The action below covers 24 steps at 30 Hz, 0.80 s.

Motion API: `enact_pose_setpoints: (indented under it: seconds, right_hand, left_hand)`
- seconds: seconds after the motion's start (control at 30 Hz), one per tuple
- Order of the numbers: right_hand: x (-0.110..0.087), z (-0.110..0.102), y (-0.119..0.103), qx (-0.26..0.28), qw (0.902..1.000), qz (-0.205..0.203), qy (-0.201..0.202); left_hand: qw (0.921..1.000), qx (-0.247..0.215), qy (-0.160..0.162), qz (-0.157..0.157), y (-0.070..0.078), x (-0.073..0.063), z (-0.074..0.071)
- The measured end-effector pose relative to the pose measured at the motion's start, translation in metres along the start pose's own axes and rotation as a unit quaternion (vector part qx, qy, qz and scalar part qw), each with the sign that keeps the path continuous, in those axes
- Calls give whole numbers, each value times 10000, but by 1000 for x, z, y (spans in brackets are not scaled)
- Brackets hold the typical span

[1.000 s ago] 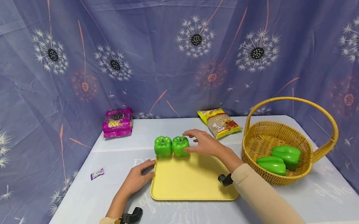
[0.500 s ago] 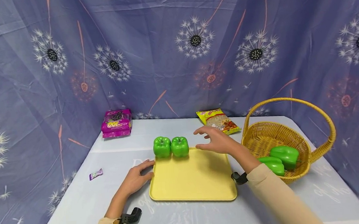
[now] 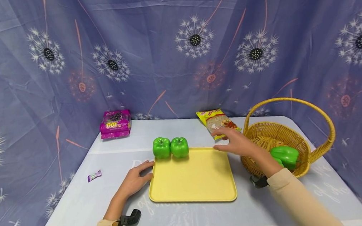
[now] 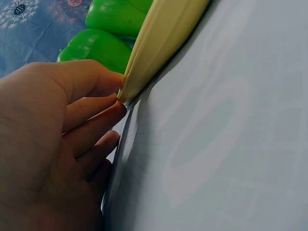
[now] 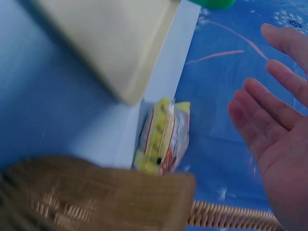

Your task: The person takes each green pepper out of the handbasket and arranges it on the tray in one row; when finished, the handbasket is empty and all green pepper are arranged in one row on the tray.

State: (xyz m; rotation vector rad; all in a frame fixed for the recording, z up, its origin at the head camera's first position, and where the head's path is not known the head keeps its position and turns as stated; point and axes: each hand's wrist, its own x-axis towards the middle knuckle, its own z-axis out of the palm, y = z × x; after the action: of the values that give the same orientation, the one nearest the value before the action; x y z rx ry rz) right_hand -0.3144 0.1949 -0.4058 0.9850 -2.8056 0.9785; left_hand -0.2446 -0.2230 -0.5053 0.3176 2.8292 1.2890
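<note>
My left hand point(image 3: 136, 179) lies at the left edge of the yellow tray point(image 3: 191, 176). In the left wrist view its fingertips touch the tray's rim, the fingers fairly straight. Two green bell peppers stand side by side at the tray's far left corner, a left pepper point(image 3: 161, 148) and a right pepper point(image 3: 179, 148). Holding nothing, my right hand point(image 3: 235, 141) hovers between the tray's far right corner and the wicker basket point(image 3: 250, 160), thumb and fingers apart. Inside the basket lies a green pepper point(image 3: 286, 155); another beside it is mostly hidden by my right forearm.
Behind my right hand is a yellow snack bag point(image 3: 217, 120), also seen in the right wrist view. A purple snack package point(image 3: 115, 124) stands at the back left. A small purple wrapped candy point(image 3: 94, 176) lies left of my left hand. The basket's tall handle point(image 3: 329, 125) arches up.
My right hand has moved away from the right pepper, past the tray's far right corner toward the basket. My left hand stays at the tray's edge.
</note>
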Motion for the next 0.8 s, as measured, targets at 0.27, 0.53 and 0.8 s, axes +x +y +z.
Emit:
enact_pose_setpoints:
  seconds: [0.27,0.53,0.8]
  right_hand:
    - [-19,-16,9,-254,9995,160,56]
    - [-42,-32,22,-281,9984,464,166]
    - [-65,-51,38,-290,9968,640,372]
  left_hand:
    - [10000,-24,24,25,-1,-1,1]
    - [10000,-41,-21,18,0,-1,3]
    - [10000,-32,0,49,-3,0,-1]
